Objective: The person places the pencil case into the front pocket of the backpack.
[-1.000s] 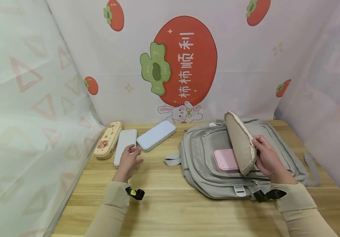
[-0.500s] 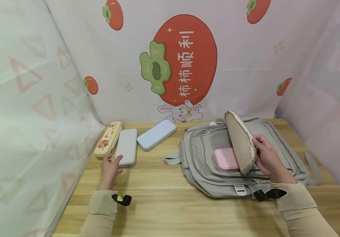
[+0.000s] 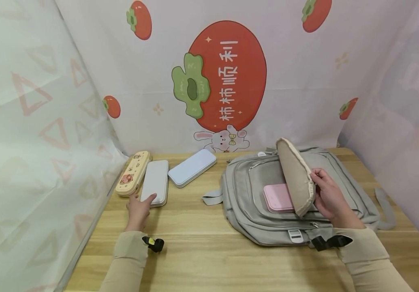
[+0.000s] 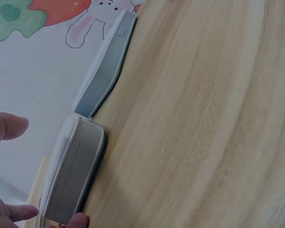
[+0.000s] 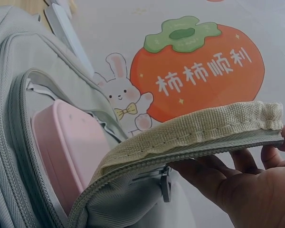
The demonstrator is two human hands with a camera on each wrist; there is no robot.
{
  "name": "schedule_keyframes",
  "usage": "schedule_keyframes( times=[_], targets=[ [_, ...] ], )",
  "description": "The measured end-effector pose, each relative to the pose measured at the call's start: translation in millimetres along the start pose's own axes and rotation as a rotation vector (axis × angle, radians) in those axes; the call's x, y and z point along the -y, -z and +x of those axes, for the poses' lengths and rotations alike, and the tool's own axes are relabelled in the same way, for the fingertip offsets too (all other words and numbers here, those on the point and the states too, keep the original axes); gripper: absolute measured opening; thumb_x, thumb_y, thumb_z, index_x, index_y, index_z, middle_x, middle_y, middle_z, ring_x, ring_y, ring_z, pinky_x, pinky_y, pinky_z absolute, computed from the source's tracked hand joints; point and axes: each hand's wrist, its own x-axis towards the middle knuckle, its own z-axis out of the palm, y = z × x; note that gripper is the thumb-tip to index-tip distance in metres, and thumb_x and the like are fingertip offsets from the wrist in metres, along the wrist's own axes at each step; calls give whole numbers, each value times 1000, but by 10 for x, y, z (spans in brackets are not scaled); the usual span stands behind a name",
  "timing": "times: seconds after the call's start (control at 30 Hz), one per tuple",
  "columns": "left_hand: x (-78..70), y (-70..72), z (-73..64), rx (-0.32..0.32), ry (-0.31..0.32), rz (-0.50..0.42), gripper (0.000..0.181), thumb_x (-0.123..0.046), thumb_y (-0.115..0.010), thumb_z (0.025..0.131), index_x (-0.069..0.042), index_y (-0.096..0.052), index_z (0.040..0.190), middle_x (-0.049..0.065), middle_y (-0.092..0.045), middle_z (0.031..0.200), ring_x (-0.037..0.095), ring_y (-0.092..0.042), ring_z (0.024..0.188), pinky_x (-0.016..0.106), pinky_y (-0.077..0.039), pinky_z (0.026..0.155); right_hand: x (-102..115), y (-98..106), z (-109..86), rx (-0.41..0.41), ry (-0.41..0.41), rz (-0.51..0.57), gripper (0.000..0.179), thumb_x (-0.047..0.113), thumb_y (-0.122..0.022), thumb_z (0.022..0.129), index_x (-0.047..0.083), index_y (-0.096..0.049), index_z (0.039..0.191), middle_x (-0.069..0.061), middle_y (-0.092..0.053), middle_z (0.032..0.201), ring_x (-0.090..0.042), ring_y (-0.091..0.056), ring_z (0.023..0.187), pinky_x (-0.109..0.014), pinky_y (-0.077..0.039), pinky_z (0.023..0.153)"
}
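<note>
Head view: left grip (image 3: 138, 211) spread at near end of the white case (image 3: 155, 178); right grip (image 3: 330, 196) pinches backpack flap (image 3: 296, 182).

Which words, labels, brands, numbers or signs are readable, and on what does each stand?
"柿柿顺利": on the large red persimmon printed on the backdrop.
Tiny marks on its leaf, the yellow case and the pink case: too small to read.
Nothing else readable.

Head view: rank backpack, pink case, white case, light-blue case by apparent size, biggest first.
1. Backpack
2. White case and light-blue case: look alike, not ranked
3. Pink case, visible part only; the flap partly covers it
</note>
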Motion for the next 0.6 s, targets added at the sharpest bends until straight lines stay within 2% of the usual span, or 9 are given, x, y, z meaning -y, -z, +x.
schedule_keyframes(
  times=[0.07, 0.17, 0.3, 0.43, 0.6],
  targets=[
    [16, -22, 19, -21, -23, 57, 98, -32, -72, 96, 11, -9, 158, 43, -10, 154, 57, -33, 134, 59, -36, 113, -10, 2, -1, 1, 5, 11, 14, 19, -40, 113, 13, -50, 106, 2, -52, 99, -8, -55, 87, -22, -49, 69],
    [34, -69, 52, -42, -55, 235, 98, -37, -72, 94, 15, -15, 155, 45, -16, 150, 57, -25, 138, 64, -31, 113, -13, 6, -4, 1, 12, 21, 14, 19, -40, 113, 13, -50, 105, 2, -52, 98, -8, -55, 86, -22, -49, 68],
    [65, -126, 78, -57, -69, 432, 96, -43, -70, 93, 20, -23, 149, 45, -23, 143, 57, -26, 135, 70, -36, 104, -11, 8, -12, -3, 6, 34, 13, 18, -41, 113, 13, -50, 105, 3, -53, 99, -7, -55, 86, -21, -49, 68],
    [74, -137, 84, -59, -79, 488, 99, -50, -69, 92, 21, -27, 147, 45, -26, 140, 57, -29, 132, 70, -38, 100, -11, -2, -18, 5, -1, 31, 12, 19, -42, 113, 13, -50, 106, 3, -53, 100, -7, -56, 88, -22, -50, 70],
    [54, -136, 81, -51, -86, 509, 105, -58, -71, 89, 21, -30, 145, 44, -29, 138, 56, -30, 130, 69, -39, 98, -57, 42, 6, 7, -1, 18, 12, 22, -44, 112, 14, -50, 107, 3, -52, 102, -7, -56, 90, -22, -51, 71]
  ],
)
